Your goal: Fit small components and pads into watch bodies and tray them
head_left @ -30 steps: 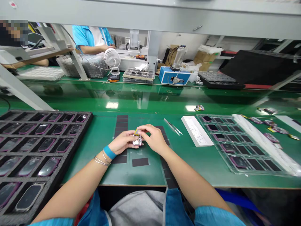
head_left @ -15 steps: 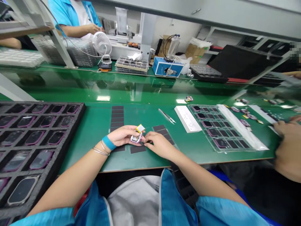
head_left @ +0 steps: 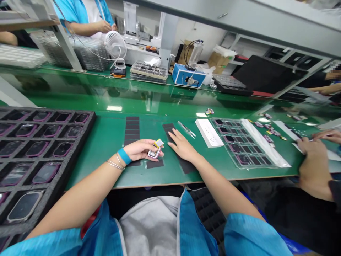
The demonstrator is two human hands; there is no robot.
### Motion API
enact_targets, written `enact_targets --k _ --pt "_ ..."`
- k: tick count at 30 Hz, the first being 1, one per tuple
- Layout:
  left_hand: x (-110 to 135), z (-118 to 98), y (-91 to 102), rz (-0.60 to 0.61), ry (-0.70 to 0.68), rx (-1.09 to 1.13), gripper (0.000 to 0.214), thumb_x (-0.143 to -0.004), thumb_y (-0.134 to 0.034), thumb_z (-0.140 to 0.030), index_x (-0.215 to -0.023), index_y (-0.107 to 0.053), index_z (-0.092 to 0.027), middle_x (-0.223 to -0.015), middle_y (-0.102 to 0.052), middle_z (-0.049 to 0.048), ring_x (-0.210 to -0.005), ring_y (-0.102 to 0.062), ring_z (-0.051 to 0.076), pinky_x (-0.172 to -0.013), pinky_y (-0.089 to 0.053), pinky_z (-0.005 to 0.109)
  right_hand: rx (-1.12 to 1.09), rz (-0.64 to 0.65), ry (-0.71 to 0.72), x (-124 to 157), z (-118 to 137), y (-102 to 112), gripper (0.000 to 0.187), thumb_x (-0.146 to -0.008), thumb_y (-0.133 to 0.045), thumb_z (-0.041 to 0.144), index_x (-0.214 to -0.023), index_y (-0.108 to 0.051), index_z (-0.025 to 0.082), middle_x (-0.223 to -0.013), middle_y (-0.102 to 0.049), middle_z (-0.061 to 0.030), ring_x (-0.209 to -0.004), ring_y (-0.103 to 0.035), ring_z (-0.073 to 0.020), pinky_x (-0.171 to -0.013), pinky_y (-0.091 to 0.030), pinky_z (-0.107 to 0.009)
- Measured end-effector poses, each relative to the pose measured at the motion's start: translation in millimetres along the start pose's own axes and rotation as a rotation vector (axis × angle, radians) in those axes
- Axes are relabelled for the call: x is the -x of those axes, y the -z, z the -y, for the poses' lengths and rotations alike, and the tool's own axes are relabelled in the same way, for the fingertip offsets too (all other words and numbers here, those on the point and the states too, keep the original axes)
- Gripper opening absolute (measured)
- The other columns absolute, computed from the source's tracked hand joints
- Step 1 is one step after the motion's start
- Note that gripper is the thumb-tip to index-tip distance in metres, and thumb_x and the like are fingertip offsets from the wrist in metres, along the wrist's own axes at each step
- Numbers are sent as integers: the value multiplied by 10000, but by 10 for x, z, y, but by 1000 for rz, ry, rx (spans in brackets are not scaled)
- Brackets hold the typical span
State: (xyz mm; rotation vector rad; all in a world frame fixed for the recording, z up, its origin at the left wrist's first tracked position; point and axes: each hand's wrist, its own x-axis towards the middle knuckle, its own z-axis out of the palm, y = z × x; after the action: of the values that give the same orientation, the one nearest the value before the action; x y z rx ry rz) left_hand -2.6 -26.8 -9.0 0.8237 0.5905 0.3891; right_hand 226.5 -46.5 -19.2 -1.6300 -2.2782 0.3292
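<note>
My left hand (head_left: 140, 149) is closed around a small silver-and-purple device part (head_left: 154, 153) with a yellow tab (head_left: 159, 143) sticking up from it. It hovers just above the green table, over a strip of black pads (head_left: 132, 129). My right hand (head_left: 180, 145) lies open and flat, fingers stretched forward, on a second strip of black rectangular pads (head_left: 168, 128). Nothing is in that hand. Metal tweezers (head_left: 187, 129) lie just beyond its fingertips.
A black foam tray (head_left: 85, 138) of purple-rimmed devices fills the left. On the right sit a white strip (head_left: 209, 132) and a clear tray (head_left: 241, 147) of parts. A co-worker's hands (head_left: 314, 156) work at the far right. A fan (head_left: 115, 44) and blue box (head_left: 188, 77) stand across the belt.
My right hand has left the part and moved forward and right, opening flat onto the black pad strip. The left hand keeps the part. The view has shifted right.
</note>
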Motion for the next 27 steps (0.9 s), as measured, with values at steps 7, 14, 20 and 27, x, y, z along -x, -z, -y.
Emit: enact_targets --k 7,14,20,27 --pt "-10 17 23 29 -13 2 257 -699 -712 -166 -945 -646 -127 -862 -700 125 -781 -666 198 -755 -549 351 -98 3 143 337 546 6 101 -804 -592 156 -829 -685 188 -1071 -615 -80 -1029 -544 -225 -940 -447 -413" --pt "-8 8 18 66 -9 34 240 -717 -703 -155 -947 -645 -120 -860 -700 120 -768 -670 187 -740 -555 313 -63 -68 67 460 633 -170 176 -777 -613 110 -930 -680 167 -1078 -604 -115 -1028 -536 -255 -911 -476 -436" --pt "-6 19 35 68 -5 26 251 -721 -699 -159 -964 -644 -121 -872 -702 123 -749 -671 183 -749 -549 320 -25 -65 70 437 640 -130 178 -766 -622 95 -909 -692 174 -1099 -590 -111 -1019 -539 -256 -905 -480 -431" --pt "6 -1 -2 25 0 19 254 -693 -712 -159 -937 -653 -116 -857 -703 130 -752 -670 195 -750 -542 333 -60 12 42 362 626 -97 106 -747 -661 112 -834 -703 156 -1119 -588 -105 -1055 -518 -257 -948 -446 -417"
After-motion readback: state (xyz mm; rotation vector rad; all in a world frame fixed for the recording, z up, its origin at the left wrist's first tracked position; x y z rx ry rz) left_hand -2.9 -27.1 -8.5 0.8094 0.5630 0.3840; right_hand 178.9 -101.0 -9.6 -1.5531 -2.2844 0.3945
